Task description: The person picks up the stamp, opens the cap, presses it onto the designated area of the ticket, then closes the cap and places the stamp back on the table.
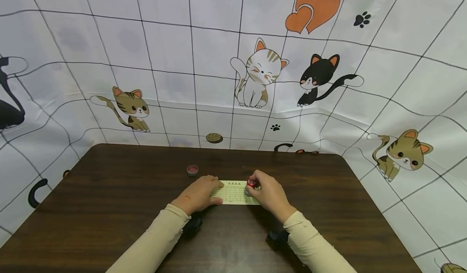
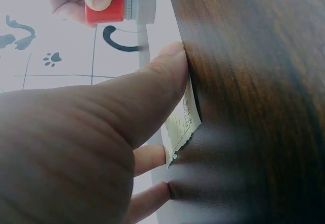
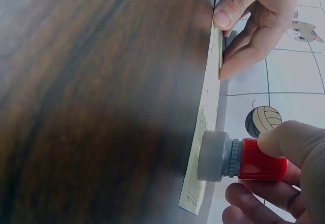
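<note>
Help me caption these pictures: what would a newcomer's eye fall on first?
Probably the orange hearts and cartoon cats printed on the white backdrop behind the dark table. Then the red and grey stamp, gripped in the right hand at the right end of the yellow paper, whose left end the left hand touches.

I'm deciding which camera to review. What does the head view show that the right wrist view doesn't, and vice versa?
Only the head view: the small round reddish container, the orange hearts on the backdrop, and the cream sleeves.

Only the right wrist view: the ribbed grey collar of the stamp, distinctly.

Both: the dark table, the pale yellow slip, the left hand touching it, and the right hand gripping the stamp.
</note>
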Tool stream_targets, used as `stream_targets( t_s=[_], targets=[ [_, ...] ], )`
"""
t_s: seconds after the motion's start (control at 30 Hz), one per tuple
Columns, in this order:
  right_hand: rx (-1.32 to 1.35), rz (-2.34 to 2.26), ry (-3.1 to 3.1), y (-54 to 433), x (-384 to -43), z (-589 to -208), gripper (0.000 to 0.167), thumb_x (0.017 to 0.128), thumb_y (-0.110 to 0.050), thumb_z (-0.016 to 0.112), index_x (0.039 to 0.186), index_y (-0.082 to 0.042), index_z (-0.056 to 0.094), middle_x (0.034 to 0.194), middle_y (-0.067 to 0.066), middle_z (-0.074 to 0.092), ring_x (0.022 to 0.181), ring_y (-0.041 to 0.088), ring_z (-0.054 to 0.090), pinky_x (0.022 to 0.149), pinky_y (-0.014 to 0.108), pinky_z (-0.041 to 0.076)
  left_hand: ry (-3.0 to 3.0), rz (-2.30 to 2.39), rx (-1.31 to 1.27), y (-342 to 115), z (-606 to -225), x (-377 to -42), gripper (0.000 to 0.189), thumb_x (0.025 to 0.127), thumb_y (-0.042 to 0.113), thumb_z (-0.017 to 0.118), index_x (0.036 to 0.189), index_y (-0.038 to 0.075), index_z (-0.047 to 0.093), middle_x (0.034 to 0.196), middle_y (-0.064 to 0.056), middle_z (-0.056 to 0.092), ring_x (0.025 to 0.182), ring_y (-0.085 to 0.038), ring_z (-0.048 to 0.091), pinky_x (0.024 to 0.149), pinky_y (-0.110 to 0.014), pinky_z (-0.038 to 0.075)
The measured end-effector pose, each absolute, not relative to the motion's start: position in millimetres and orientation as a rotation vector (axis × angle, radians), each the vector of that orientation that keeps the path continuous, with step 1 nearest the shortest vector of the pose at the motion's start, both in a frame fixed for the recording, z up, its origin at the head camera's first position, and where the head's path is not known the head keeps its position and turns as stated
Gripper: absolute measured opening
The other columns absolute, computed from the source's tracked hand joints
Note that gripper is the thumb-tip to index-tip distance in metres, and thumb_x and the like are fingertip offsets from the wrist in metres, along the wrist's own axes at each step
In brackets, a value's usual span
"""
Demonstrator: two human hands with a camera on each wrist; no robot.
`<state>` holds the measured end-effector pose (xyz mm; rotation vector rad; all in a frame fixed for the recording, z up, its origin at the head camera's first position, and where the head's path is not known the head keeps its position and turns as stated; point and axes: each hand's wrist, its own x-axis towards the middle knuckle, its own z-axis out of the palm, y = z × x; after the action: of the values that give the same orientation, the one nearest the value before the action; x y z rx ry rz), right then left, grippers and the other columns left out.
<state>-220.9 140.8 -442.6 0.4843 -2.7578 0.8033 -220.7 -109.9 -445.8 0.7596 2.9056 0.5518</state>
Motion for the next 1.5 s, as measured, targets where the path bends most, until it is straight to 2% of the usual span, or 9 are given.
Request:
stream_targets(
  t_s=[0.37,0.67,0.93,1.5],
  targets=[
    [0.484,0.852,-2.749,141.6,-221.9,-442.4,0.016,0.089,-0.018,0.083,0.100,-0.017,0.070,0.094,-0.002,0.072,0.077,0.013,0.062,0.065,0.033,0.050,2.919,0.547,0.779,-110.4,-444.3,-221.3,0.053,0.092,0.032,0.079,0.137,0.007,0.066,0.146,-0.019,0.057,0.139,-0.037,0.050,0.116,-0.050,0.040],
    [0.483,0.871,-2.756,143.7,-221.9,-440.6,0.016,0.089,-0.018,0.083,0.100,-0.017,0.071,0.094,-0.002,0.073,0.073,0.011,0.057,0.063,0.032,0.048,2.905,0.588,0.759,-109.4,-444.4,-220.4,0.053,0.093,0.031,0.079,0.138,0.007,0.066,0.149,-0.020,0.055,0.142,-0.038,0.047,0.117,-0.052,0.038],
    [0.498,0.828,-2.754,143.8,-221.1,-442.1,0.017,0.089,-0.018,0.083,0.099,-0.017,0.070,0.094,-0.003,0.072,0.076,0.012,0.061,0.064,0.032,0.049,2.912,0.576,0.758,-108.8,-445.8,-221.3,0.054,0.092,0.032,0.079,0.138,0.007,0.066,0.149,-0.019,0.055,0.142,-0.037,0.047,0.117,-0.052,0.039],
    [0.429,0.908,-2.747,142.8,-218.6,-444.2,0.016,0.089,-0.016,0.083,0.100,-0.016,0.072,0.093,-0.003,0.071,0.074,0.010,0.056,0.064,0.029,0.047,2.900,0.629,0.783,-111.7,-447.8,-217.9,0.052,0.094,0.030,0.077,0.138,0.004,0.066,0.150,-0.020,0.054,0.145,-0.039,0.043,0.119,-0.053,0.035]
  ],
)
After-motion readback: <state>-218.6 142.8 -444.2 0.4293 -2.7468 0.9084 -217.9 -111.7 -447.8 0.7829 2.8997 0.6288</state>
